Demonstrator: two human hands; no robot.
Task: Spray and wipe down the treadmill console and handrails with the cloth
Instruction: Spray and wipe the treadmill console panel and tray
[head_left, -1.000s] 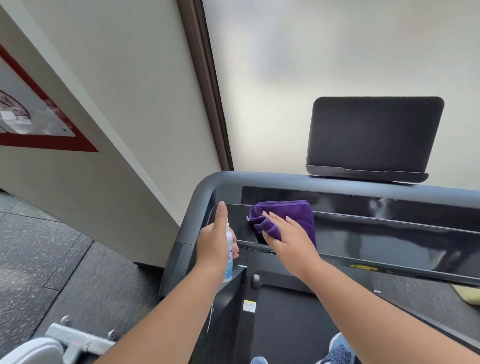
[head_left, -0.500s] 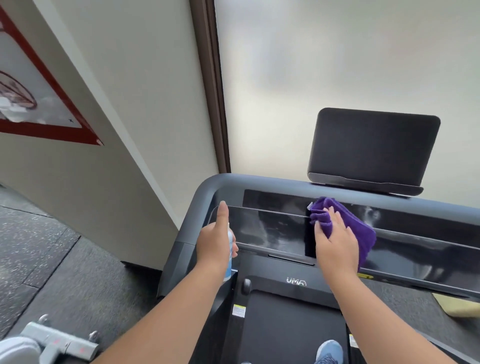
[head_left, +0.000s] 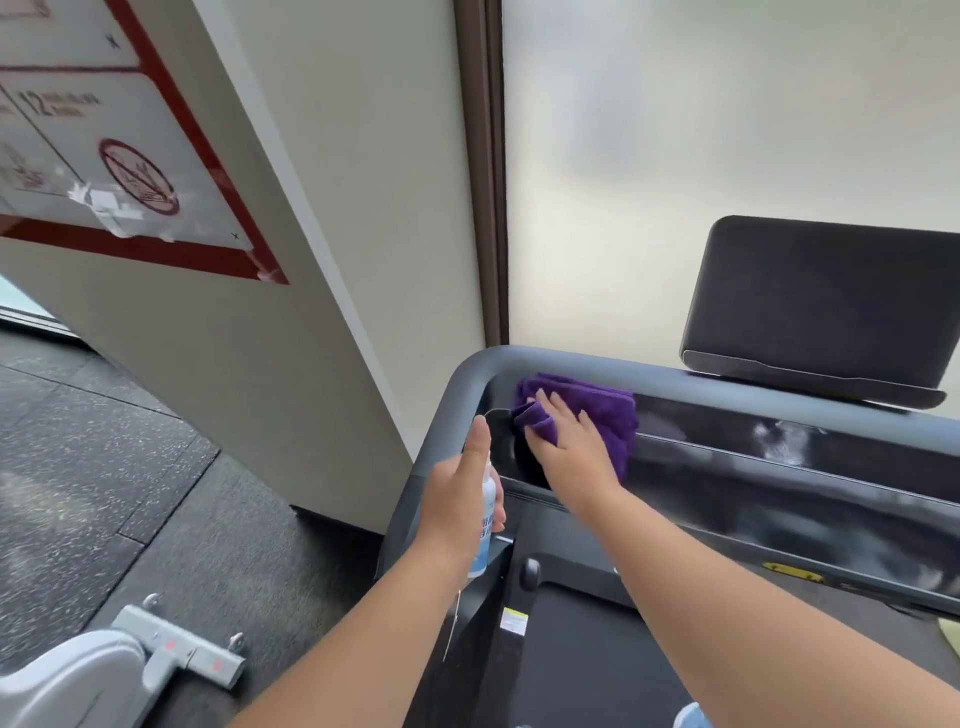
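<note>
Two hands are at work on one treadmill. The right hand (head_left: 569, 441) lies flat with straight fingers (head_left: 550, 408) on the single purple cloth (head_left: 605, 415), pressing it against the far left end of the glossy black console (head_left: 779, 467), just under the grey handrail (head_left: 462, 384) where it curves round the corner. The left hand (head_left: 460, 499), nearer and to the left, grips one white spray bottle (head_left: 485, 525) upright, fingers curled round its body and the forefinger stretched up over the top. One dark screen (head_left: 826, 306) stands on the far right of the rail. A smear shows on the console to the right of the cloth. On the left wall hangs one red-bordered sign (head_left: 130, 171).
</note>
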